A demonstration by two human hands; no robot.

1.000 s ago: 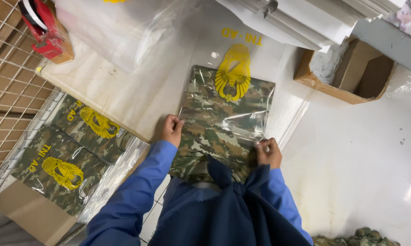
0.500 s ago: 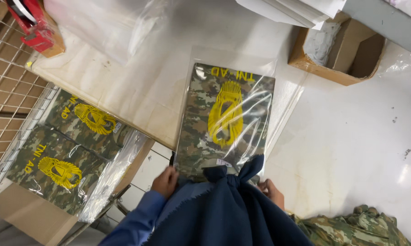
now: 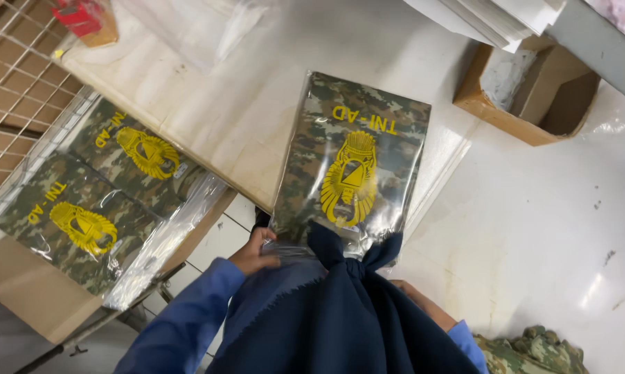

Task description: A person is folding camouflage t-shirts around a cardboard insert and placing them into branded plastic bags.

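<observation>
**A:** Where is the packet from the hands right now?

**B:** From my view, the camouflage packet (image 3: 354, 163) lies flat on the pale surface (image 3: 208, 118), its near end hanging just past the surface edge toward the body. Its long axis runs away from me, slightly tilted to the right at the far end. The left hand (image 3: 255, 253) is at the near left corner, so the packet lies straight ahead of that grip.

**A:** Is the left grip closed on it?

**B:** The fingers are curled together at the clear plastic edge of the packet, and it looks pinched there, though the dark blue cloth (image 3: 340, 305) on the chest covers part of the contact.

**A:** And the right hand?

**B:** Only a strip of the right wrist (image 3: 423, 308) shows beside the cloth. The hand itself is hidden, so I cannot tell whether that grip is apart or together. Of the two, the left is the one I can place on the packet.

**A:** How does the packet look?

**B:** Folded green-brown camouflage fabric sealed in a glossy clear bag, with a yellow winged emblem in the middle and yellow lettering at the far end. The plastic catches glare and wrinkles near the bottom.

**A:** Anything beside it?

**B:** Two like packets (image 3: 111, 187) lie stacked in a box to the left, well apart, and an open cardboard box (image 3: 527, 90) sits to the far right.
</observation>
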